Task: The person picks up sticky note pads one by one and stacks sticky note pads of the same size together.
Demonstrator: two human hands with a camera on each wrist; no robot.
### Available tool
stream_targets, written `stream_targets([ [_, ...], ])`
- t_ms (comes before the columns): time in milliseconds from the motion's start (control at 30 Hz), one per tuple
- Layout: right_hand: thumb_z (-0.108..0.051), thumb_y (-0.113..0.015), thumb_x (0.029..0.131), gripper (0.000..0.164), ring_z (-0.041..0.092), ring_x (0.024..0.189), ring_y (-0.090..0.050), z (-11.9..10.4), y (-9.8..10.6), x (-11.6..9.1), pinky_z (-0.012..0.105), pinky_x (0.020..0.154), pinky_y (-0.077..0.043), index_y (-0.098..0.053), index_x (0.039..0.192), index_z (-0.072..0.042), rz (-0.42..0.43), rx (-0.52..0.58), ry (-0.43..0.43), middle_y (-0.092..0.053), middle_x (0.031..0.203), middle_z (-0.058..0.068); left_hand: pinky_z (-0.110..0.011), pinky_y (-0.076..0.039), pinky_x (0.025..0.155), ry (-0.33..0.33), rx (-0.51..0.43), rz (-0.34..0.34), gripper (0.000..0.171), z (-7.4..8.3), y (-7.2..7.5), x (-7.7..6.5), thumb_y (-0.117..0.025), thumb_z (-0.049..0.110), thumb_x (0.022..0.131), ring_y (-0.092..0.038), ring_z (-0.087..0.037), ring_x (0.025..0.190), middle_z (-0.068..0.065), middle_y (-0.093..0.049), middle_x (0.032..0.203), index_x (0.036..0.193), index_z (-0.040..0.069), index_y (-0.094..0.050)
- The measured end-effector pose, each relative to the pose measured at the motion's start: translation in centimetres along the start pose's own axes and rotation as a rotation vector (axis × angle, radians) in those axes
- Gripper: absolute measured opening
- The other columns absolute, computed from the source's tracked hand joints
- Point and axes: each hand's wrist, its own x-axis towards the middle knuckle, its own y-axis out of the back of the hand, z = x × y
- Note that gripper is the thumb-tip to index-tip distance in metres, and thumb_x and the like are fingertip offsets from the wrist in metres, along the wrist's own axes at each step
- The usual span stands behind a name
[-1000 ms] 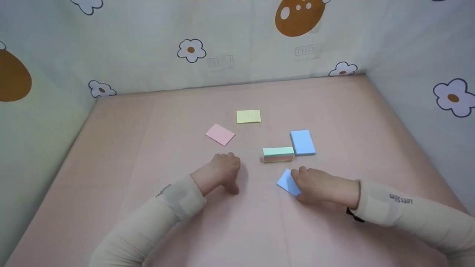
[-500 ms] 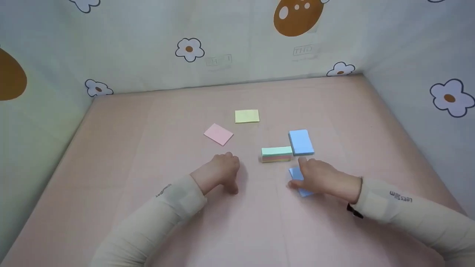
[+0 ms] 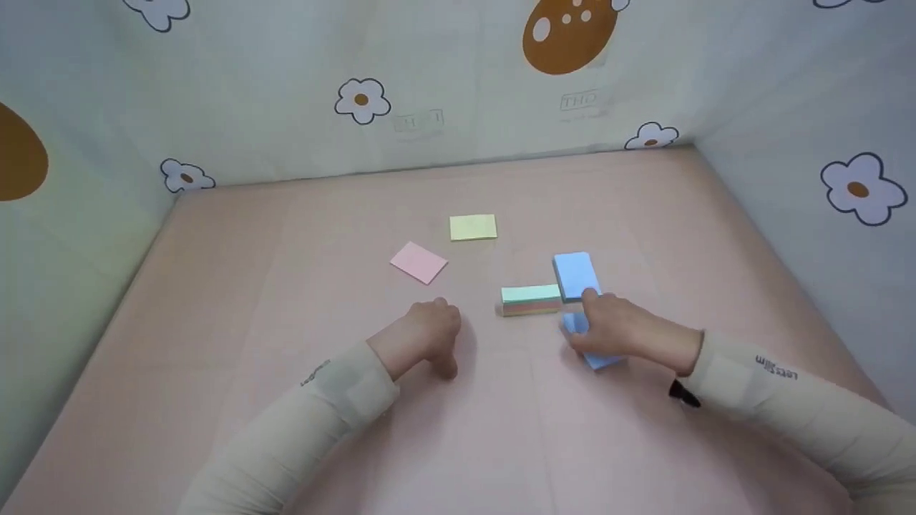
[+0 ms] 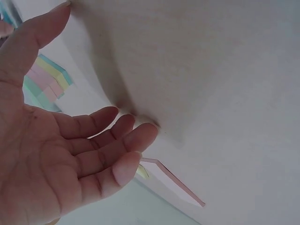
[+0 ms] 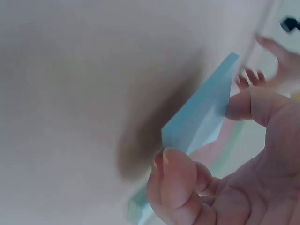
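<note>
My right hand [image 3: 624,325] grips a blue sticky note pad [image 5: 201,112] between thumb and fingers. The right wrist view shows the pad tilted above its shadow. Just beyond that hand lies a second blue sticky note pad [image 3: 575,272], its near edge at my fingertips in the head view. Left of it is a block of stacked pads [image 3: 531,301], green on top with pink and yellow below. My left hand [image 3: 428,332] rests on the table, its fingers loosely bent around nothing, as the left wrist view [image 4: 61,159] confirms.
A pink sticky note pad [image 3: 419,262] lies turned at an angle beyond my left hand. Farther back is a yellow sticky note pad [image 3: 473,227]. Flower-printed curtains [image 3: 472,86] enclose the pink table [image 3: 300,236] at the back and both sides.
My right hand has carried the blue pad to the right and away from me, toward the other blue pad, turning it on the way. The left hand stays in place.
</note>
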Motion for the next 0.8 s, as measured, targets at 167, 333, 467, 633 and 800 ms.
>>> stream_targets([
  [167, -0.032, -0.053, 0.082, 0.069, 0.026, 0.070, -0.053, 1.0, 3.1, 1.3, 0.032, 0.054, -0.047, -0.026, 0.125, 0.015, 0.017, 0.058, -0.032, -0.052, 0.096, 0.026, -0.031, -0.045, 0.067, -0.022, 0.078, 0.008, 0.061, 0.0, -0.2, -0.1, -0.075, 0.036, 0.069, -0.045, -0.020, 0.076, -0.009, -0.049, 0.086, 0.112, -0.002, -0.054],
  [333, -0.029, -0.052, 0.081, 0.064, 0.025, 0.060, -0.053, 1.4, 4.6, 3.4, 0.029, 0.045, -0.046, -0.029, 0.122, 0.013, 0.038, 0.081, -0.081, -0.051, 0.090, 0.024, -0.032, -0.047, 0.071, -0.038, 0.133, 0.012, 0.063, 0.0, -0.2, 0.0, -0.074, 0.038, 0.068, -0.044, -0.019, 0.074, -0.008, -0.050, 0.085, 0.111, -0.003, -0.055],
  [467, -0.031, -0.052, 0.080, 0.065, 0.023, 0.060, -0.050, 1.2, 4.7, 5.1, 0.027, 0.046, -0.043, -0.028, 0.124, 0.011, 0.045, 0.091, -0.099, -0.050, 0.091, 0.021, -0.030, -0.046, 0.066, -0.010, 0.097, 0.007, 0.061, 0.1, -0.3, 0.1, -0.077, 0.037, 0.066, -0.046, -0.019, 0.072, -0.007, -0.049, 0.082, 0.109, -0.002, -0.057],
  [633, -0.034, -0.051, 0.080, 0.067, 0.025, 0.069, -0.049, 1.3, 4.6, 6.5, 0.030, 0.052, -0.042, -0.029, 0.125, 0.011, 0.076, 0.093, -0.094, -0.050, 0.094, 0.020, -0.029, -0.044, 0.061, 0.007, 0.104, 0.002, 0.061, 0.3, -0.2, 0.2, -0.077, 0.036, 0.066, -0.046, -0.019, 0.071, -0.007, -0.048, 0.082, 0.109, -0.002, -0.057],
  [800, -0.032, -0.051, 0.080, 0.068, 0.026, 0.075, -0.049, 1.6, 4.3, 7.2, 0.033, 0.063, -0.043, -0.028, 0.126, 0.014, 0.121, 0.064, -0.085, -0.054, 0.096, 0.023, -0.029, -0.045, 0.063, 0.002, 0.116, 0.004, 0.062, 0.3, -0.1, 0.1, -0.077, 0.036, 0.066, -0.046, -0.019, 0.071, -0.008, -0.049, 0.082, 0.110, -0.003, -0.056],
])
